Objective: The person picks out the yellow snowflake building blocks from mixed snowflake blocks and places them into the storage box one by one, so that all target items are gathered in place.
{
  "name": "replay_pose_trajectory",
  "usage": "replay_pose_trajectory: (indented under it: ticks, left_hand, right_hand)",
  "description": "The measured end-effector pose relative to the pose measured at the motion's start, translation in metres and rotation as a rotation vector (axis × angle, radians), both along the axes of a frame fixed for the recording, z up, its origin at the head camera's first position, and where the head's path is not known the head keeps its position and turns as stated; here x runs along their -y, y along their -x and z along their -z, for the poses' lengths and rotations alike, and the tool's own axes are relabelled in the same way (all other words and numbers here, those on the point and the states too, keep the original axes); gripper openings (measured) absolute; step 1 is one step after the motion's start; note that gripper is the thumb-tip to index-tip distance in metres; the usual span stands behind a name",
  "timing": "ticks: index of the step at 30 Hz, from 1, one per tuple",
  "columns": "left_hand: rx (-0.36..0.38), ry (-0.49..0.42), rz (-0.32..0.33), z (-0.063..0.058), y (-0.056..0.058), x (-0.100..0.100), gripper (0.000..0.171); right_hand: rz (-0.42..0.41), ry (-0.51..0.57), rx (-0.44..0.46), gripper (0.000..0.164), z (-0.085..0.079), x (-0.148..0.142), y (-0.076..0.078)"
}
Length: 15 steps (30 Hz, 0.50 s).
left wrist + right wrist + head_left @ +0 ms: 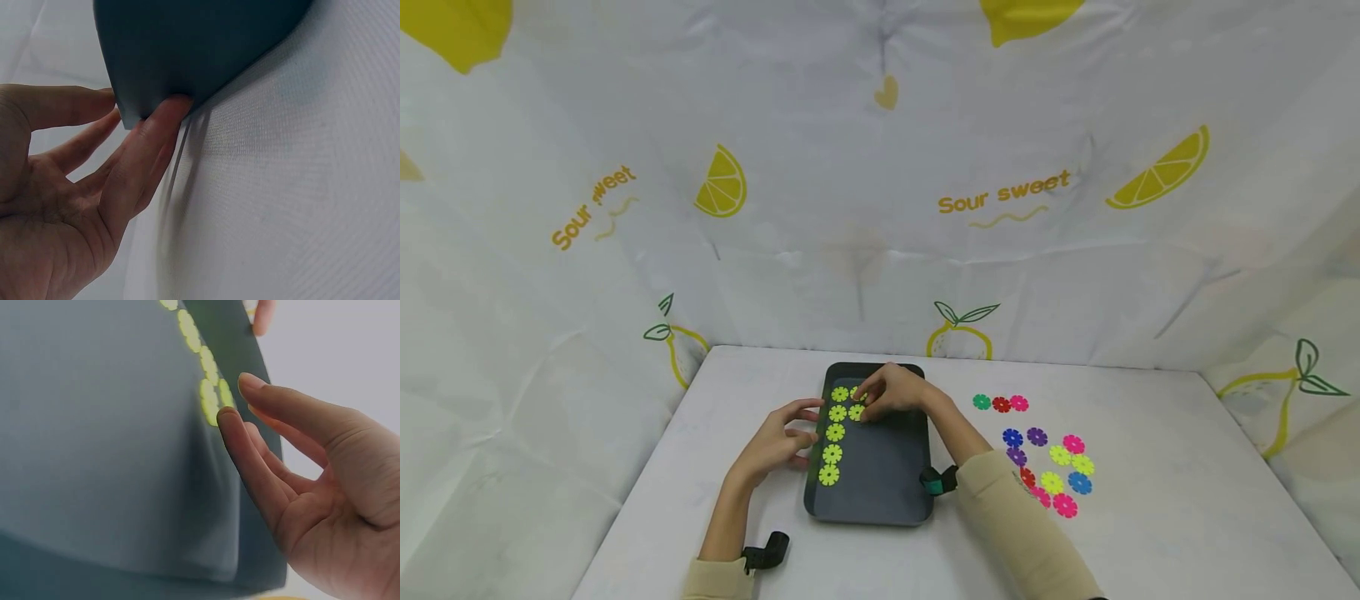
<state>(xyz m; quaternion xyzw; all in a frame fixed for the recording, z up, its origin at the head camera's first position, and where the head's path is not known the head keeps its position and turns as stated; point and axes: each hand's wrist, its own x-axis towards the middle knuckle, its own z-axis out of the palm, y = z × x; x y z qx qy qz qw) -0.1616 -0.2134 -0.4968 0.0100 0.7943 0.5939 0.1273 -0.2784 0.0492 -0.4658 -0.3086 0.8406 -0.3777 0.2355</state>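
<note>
In the head view a dark grey rectangular tray [880,483] lies on the white table. Yellow notched plastic discs [835,432] form a full column down its left side and a second, shorter column at the top. My right hand [895,390] is over the top of that second column. Its fingertips touch or nearly touch a yellow disc [210,403], with a gap between the fingertips. My left hand [778,442] is at the tray's left side, its fingertips against the outer wall [200,50], fingers loosely bent.
To the right of the tray lie loose notched discs: a row with a green disc [982,402], a red disc [1002,405] and a pink disc [1018,403], and below it a mixed group with a blue disc [1080,483]. A lemon-printed cloth [820,275] hangs behind the table.
</note>
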Motion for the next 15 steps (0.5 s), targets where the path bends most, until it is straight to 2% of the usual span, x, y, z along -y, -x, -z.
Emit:
replay_pose_trajectory:
  ticks: [10,15]
  left_hand:
    - [0.003,0.005,-0.008,0.003,0.002,-0.001,0.067]
    - [-0.002,0.009,-0.014,0.004,0.002,-0.001,0.067]
  right_hand:
    - [-0.024,0.106,-0.068,0.041,-0.021,-0.026,-0.007]
    - [0.009,0.155,-0.062,0.038,-0.034,-0.046,-0.017]
